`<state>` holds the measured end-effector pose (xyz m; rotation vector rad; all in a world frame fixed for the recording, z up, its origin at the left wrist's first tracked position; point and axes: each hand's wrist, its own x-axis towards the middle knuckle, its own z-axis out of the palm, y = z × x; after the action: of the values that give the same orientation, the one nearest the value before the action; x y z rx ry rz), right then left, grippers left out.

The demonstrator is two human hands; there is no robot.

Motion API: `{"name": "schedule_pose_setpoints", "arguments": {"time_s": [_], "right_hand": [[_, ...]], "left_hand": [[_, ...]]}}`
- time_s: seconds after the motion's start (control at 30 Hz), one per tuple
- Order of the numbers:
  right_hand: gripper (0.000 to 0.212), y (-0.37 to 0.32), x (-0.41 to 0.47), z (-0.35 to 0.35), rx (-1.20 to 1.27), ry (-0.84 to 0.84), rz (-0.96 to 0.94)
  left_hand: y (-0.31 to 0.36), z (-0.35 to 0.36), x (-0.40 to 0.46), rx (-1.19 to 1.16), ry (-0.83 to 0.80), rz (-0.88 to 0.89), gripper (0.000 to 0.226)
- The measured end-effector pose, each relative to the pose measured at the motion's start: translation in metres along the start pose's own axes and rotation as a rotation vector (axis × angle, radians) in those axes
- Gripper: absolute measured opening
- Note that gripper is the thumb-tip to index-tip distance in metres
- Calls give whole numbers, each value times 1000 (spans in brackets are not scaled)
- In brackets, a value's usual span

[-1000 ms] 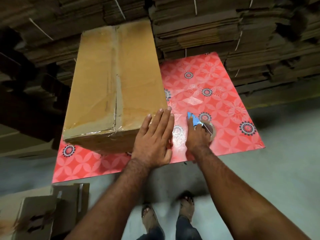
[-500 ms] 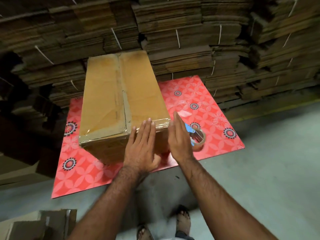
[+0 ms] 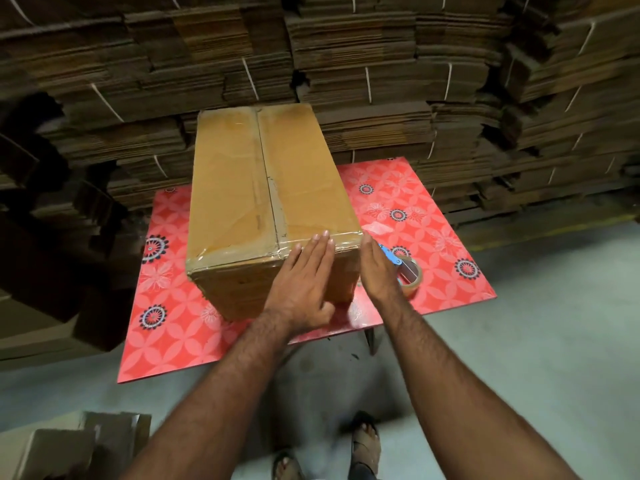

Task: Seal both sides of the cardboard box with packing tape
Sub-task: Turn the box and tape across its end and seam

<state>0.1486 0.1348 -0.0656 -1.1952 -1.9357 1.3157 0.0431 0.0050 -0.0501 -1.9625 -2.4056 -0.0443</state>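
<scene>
A long brown cardboard box lies on a red flower-patterned table. Clear tape runs along its top seam and wraps over the near edge. My left hand lies flat with straight fingers on the box's near end face, fingertips at the top edge. My right hand is held edge-on with straight fingers against the box's near right corner. A roll of clear packing tape on a blue dispenser sits on the table just right of that hand, with nothing holding it.
Tall stacks of flattened cardboard bound with white string stand right behind the table. Folded cartons lie on the grey floor at the lower left. My sandalled feet are below the table's front edge.
My right hand let go of the tape dispenser, which stays on the table, and moved to the box's right corner. My left hand slid onto the near face.
</scene>
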Motion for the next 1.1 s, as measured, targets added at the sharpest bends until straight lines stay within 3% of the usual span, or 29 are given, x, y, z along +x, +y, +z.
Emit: {"name": "schedule_pose_setpoints", "arguments": {"time_s": [0.13, 0.2, 0.4, 0.6, 0.73, 0.87, 1.0, 1.1], "right_hand": [[57, -9, 4, -7, -292, 17, -262], [54, -3, 9, -2, -427, -35, -396], [54, 29, 22, 1, -541, -2, -577], [55, 28, 16, -3, -669, 9, -614], [54, 6, -9, 10, -807, 135, -596], [49, -8, -14, 45, -777, 6, -821], [73, 7, 10, 22, -812, -36, -783], [57, 14, 13, 5, -860, -20, -747]], "left_hand": [[-16, -7, -4, -205, 182, -104, 65], [-25, -6, 1, -195, 185, -155, 57], [-44, 6, 9, -116, 191, -211, 52], [-55, 13, -2, 1, 230, -109, 84], [-63, 15, -18, -15, 304, -168, 67], [-75, 16, -23, -42, 301, -176, 84], [-84, 19, -24, -74, 363, -162, 63], [-90, 18, -33, -72, 389, -166, 45]]}}
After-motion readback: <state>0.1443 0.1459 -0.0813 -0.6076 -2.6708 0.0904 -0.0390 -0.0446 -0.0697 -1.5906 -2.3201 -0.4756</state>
